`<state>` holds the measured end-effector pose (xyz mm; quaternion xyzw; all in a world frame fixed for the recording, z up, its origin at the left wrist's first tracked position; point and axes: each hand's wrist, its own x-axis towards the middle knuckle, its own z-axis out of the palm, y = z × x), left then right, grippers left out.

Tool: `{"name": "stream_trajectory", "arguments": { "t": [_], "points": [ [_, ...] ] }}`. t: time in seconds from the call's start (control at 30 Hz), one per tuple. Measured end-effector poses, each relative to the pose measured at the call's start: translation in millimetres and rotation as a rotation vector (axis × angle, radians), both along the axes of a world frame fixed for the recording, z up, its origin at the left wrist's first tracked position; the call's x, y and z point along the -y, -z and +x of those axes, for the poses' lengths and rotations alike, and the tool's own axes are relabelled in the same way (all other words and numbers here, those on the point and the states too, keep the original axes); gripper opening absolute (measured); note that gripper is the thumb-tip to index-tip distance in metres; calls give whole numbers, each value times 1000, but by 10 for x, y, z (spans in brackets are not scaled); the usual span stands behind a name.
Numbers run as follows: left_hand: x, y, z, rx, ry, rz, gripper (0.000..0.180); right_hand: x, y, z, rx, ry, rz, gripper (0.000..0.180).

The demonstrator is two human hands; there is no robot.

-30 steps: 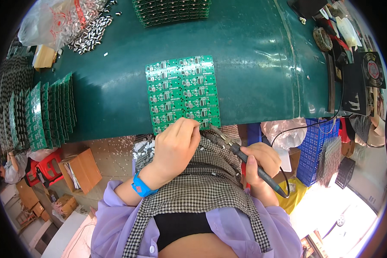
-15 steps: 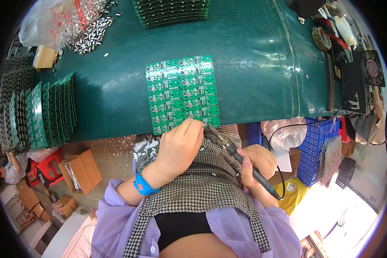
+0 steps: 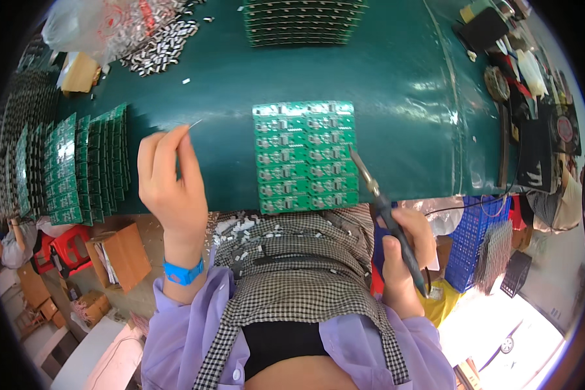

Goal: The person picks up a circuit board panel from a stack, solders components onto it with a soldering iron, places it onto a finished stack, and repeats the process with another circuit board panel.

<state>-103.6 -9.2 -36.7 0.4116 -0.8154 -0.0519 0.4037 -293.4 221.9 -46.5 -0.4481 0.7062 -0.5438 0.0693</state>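
Note:
A green circuit board panel (image 3: pixel 307 158), made of many small boards in two columns, lies flat near the table's front edge. My right hand (image 3: pixel 406 257) is closed around the dark handle of a soldering iron (image 3: pixel 387 211). The iron's tip is over the panel's right edge; whether it touches cannot be told. Left of the panel, my left hand (image 3: pixel 173 179) is raised over the table, thumb and fingers pinched on a thin silvery wire (image 3: pixel 195 123). White scraps (image 3: pixel 237 225) lie on my checked apron below the panel.
Upright stacks of green panels (image 3: pixel 88 166) stand at the left, another stack (image 3: pixel 304 23) at the far middle. Small black-and-white parts (image 3: pixel 162 51) are heaped beside a clear plastic bag (image 3: pixel 97 26). A roll (image 3: pixel 497 83) and tools lie at the right; a blue crate (image 3: pixel 469 240) stands below.
My left hand has left the panel's near edge and moved left, away from it. The iron's tip has moved farther up along the panel's right side. The whole view has shifted slightly.

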Motion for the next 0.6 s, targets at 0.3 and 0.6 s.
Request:
{"name": "stream_trajectory", "arguments": {
  "t": [0.3,0.6],
  "points": [
    [31,345,-542,-46,227,323,12,862,-37,-7,-6,-98,97,20],
    [74,421,-641,16,284,339,11,1022,14,-32,1,-88,87,14]
  ]
}}
